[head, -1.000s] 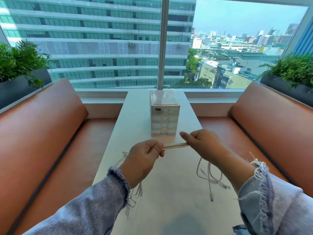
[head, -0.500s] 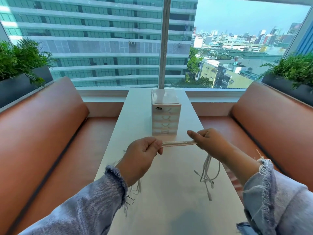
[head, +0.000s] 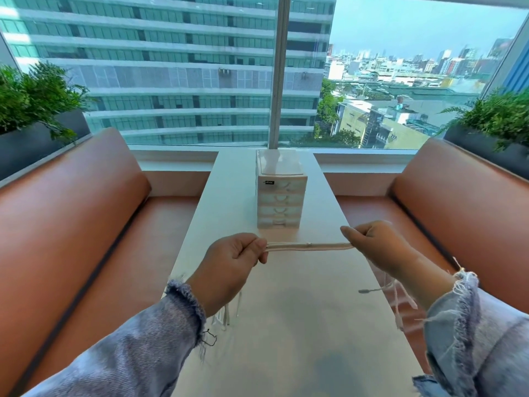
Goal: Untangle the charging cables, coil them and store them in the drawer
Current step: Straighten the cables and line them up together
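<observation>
Stretching the bundle of white charging cables [head: 310, 246] straight above the pale table [head: 286, 325].

My left hand [head: 229, 262] and right hand [head: 380, 242] are both closed on it and have drawn wider apart over the last second, lengthening the taut span; loose ends dangle below each fist. Untangling looks unfinished, and the small white plastic drawer unit [head: 282, 193] stands shut beyond.

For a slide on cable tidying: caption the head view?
Left hand and right hand stretch bundled white cables taut above the table, before a closed mini drawer unit.
</observation>
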The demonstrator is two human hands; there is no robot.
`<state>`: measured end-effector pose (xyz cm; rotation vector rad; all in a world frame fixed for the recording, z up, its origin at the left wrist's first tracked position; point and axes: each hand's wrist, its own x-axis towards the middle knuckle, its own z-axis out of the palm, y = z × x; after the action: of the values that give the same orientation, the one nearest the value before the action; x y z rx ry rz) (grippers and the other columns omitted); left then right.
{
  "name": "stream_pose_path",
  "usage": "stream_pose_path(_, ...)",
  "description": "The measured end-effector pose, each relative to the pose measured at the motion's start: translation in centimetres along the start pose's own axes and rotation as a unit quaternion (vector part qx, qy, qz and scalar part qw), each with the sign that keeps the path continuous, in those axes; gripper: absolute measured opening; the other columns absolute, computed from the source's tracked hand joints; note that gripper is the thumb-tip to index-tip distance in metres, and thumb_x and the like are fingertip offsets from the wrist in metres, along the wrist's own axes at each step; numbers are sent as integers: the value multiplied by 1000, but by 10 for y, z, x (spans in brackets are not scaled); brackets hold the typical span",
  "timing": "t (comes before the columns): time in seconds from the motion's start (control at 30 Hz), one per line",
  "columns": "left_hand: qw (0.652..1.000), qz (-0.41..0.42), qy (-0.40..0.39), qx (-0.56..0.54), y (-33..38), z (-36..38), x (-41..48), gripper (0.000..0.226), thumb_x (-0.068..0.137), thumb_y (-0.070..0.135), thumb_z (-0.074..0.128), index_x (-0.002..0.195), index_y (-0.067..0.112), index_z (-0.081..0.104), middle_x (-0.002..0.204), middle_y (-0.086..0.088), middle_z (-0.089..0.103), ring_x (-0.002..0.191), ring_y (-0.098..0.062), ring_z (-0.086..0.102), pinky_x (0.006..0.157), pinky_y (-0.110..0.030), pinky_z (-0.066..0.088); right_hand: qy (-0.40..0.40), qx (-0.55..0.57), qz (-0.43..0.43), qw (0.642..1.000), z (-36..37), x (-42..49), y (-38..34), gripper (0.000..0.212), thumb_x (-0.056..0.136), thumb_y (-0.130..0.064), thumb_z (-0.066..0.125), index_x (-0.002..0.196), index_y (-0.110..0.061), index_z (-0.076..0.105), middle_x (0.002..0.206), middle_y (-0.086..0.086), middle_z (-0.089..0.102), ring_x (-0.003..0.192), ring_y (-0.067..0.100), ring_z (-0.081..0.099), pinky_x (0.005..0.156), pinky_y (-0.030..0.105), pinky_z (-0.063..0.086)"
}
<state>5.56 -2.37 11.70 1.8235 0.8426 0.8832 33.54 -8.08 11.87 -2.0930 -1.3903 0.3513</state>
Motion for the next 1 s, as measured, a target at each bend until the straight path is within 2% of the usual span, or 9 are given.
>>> stream_pose_path(0.27,1000,-18,-1,-21,-12,-9,-3,32,83,42,48,62,20,61,45,11,39,49,-8,31,48,-19,28,45,1,8,999,-9,1,3,56,92,-42,53,47,-17,32,36,-9,22,41,12,21,53,31,21)
stream_pose_path(0.4,993,-73,-84,-26,-31,-4,-8,33,87,40,47,62,24,59,54,8,41,51,-9,34,50,-19,30,95,13,-17,995,-15,2,-4,55,93,-34,53,44,-14,38,32,-8,29,34,10,26,50,30,24)
stream_pose_path(0.53,960,-155,-209,-106,-46,-2,-13,35,101,24,42,69,10,52,59,0,41,51,-8,39,53,-17,36,112,63,-44,991,-21,1,-20,55,93,-34,54,48,-6,37,35,-9,24,35,10,25,50,28,24)
stream_pose_path(0.7,896,-233,-366,96,-33,-4,-15,64,87,64,15,74,24,64,70,4,66,76,-12,63,76,-25,40,92,112,-72,987,-22,-8,-50,58,91,-37,56,46,-9,32,41,4,28,43,11,25,56,28,27)
stream_pose_path(0.73,893,-227,-375,101,-27,-1,-12,71,82,69,12,78,24,67,75,4,70,81,-13,65,85,-31,39,78,108,-79,988,-20,-11,-58,59,90,-37,57,44,-11,31,44,10,32,44,11,27,55,27,27)
stream_pose_path(0.8,922,-191,-336,28,-9,9,-6,74,84,69,14,88,21,70,86,-4,74,89,-18,69,96,-41,40,49,81,-95,991,-12,-17,-74,60,90,-37,57,40,-12,35,40,-2,28,40,8,23,49,26,24)
stream_pose_path(0.87,944,-158,-270,-106,13,20,0,64,96,56,21,95,13,68,84,-10,72,83,-23,68,90,-41,47,25,52,-121,991,-2,-23,-87,59,90,-38,56,40,-14,38,36,-4,26,37,12,26,48,28,25)
stream_pose_path(0.93,942,-146,-223,-204,33,28,2,48,102,42,29,93,9,63,66,-5,59,60,-18,57,69,-32,49,6,16,-144,989,6,-29,-96,59,92,-41,53,40,-13,45,34,-3,34,36,12,35,49,28,31)
stream_pose_path(1.0,951,-135,-195,-200,41,30,3,36,101,35,36,83,11,56,55,5,38,46,-9,33,49,-20,34,-14,15,-148,989,9,-32,-99,58,93,-43,51,48,-7,54,35,-3,36,36,11,37,46,23,29)
